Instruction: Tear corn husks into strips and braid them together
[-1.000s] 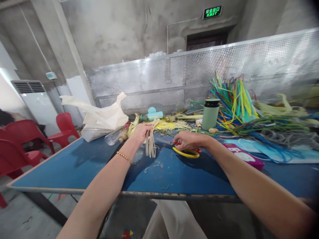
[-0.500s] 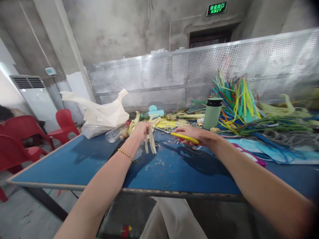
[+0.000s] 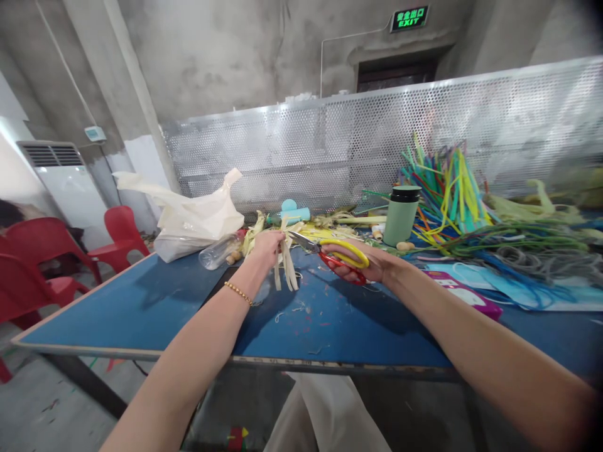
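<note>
My left hand (image 3: 269,246) is closed in a pinch around a bundle of pale, dry strips, perhaps corn husk (image 3: 287,271), whose ends hang down over the table. My right hand (image 3: 370,258) grips scissors (image 3: 343,256) with one yellow and one red handle. The scissor blades point left and reach the strips beside my left fingertips; whether the strips lie between them I cannot tell. Small pale scraps (image 3: 296,309) are scattered on the blue table (image 3: 292,339) below the hands.
A white plastic bag (image 3: 198,216) and a clear bottle (image 3: 219,252) stand on the left. Behind the hands lie husk pieces (image 3: 342,220). A green tumbler (image 3: 402,216), colourful strips (image 3: 459,191), coiled cords (image 3: 532,258) and a purple box (image 3: 471,294) are on the right.
My right hand has lifted the scissors from near the tabletop and turned them, bringing the blades left to the strips. The handles have spread apart since half a second ago. My left hand keeps its grip.
</note>
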### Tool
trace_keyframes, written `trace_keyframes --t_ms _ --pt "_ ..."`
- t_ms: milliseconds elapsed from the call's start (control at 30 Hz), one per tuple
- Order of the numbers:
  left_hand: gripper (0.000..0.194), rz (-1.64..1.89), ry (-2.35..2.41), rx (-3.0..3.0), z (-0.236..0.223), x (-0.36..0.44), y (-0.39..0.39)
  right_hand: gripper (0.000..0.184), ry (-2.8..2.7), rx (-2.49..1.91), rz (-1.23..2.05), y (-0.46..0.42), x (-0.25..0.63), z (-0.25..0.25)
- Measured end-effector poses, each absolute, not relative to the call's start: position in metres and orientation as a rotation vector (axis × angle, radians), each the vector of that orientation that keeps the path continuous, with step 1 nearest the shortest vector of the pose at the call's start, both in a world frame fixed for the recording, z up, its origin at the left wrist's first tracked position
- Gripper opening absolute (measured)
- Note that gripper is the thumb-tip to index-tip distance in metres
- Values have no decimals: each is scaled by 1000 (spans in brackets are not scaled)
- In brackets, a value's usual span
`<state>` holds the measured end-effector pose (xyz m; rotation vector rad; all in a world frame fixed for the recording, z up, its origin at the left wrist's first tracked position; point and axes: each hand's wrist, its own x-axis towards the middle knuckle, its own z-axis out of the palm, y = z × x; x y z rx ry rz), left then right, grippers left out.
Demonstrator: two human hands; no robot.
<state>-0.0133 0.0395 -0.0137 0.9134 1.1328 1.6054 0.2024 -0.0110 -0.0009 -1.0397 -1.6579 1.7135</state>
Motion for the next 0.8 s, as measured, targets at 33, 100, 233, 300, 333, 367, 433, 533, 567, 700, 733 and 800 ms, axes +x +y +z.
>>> trace_keyframes --t_ms 33,100,233,300,333,367,433,533,567,700,733,800 --pt "16 1601 1130 921 -14 -12 39 32 -1632 -1014 1716 -12 201 -1" --pt "16 1586 1128 936 -15 -11 38 32 -1603 -992 1687 -13 198 -2" --pt "15 1515 1103 1012 -18 -9 36 33 -1574 -996 1703 -15 193 -3" --pt "13 1494 1079 1054 -19 -7 35 32 -1563 -964 1765 -16 191 -4" --pt "13 1492 1071 1066 -19 -6 34 32 -1559 -948 1781 -16 190 -5" --pt "12 1490 1067 1074 -20 -5 33 31 -1555 -935 1779 -16 189 -5" --pt "13 1485 1065 1083 -22 -3 32 29 -1550 -939 1755 -15 188 -6" --pt "17 1481 1058 1094 -24 -2 34 27 -1565 -956 1731 -13 188 -7" --pt "19 1480 1056 1096 -24 -2 34 26 -1575 -951 1723 -13 188 -8" --pt "18 1468 1053 1103 -25 -3 35 28 -1595 -919 1668 -13 188 -9" --pt "16 1467 1054 1105 -25 -3 35 30 -1608 -912 1658 -14 188 -10" --pt "14 1469 1055 1111 -24 -3 35 33 -1651 -906 1631 -15 188 -9"
